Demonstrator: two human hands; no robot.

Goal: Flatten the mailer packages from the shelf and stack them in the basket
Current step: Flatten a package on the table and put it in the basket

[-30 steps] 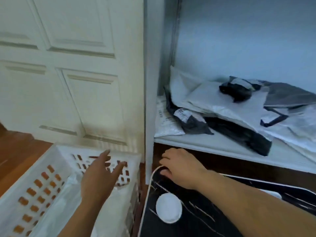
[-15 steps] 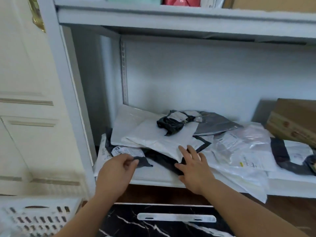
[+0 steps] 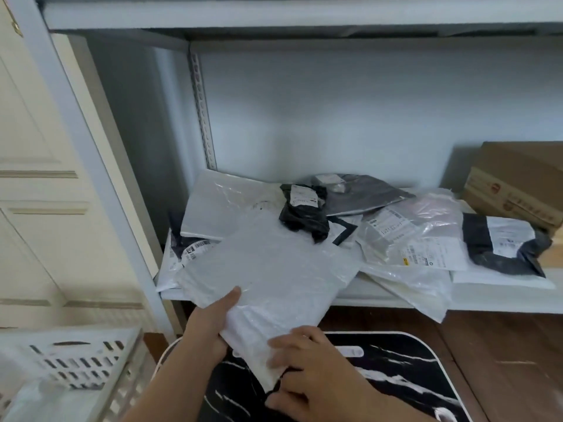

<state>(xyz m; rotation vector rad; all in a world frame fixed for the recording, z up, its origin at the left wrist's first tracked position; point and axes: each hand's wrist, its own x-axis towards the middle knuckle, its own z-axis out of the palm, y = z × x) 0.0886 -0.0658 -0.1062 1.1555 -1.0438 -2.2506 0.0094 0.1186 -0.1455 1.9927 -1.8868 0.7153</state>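
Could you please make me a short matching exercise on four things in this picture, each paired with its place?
Things:
1. white mailer
2. crumpled black mailer
3. cardboard box
4. white basket

Places:
A. at the right end of the shelf
B. low at the left, beside the shelf's post
C. held by the left hand and right hand at the shelf's front edge
D. on top of the pile of mailers on the shelf

Pairs: 1-C, 2-D, 3-A, 4-B
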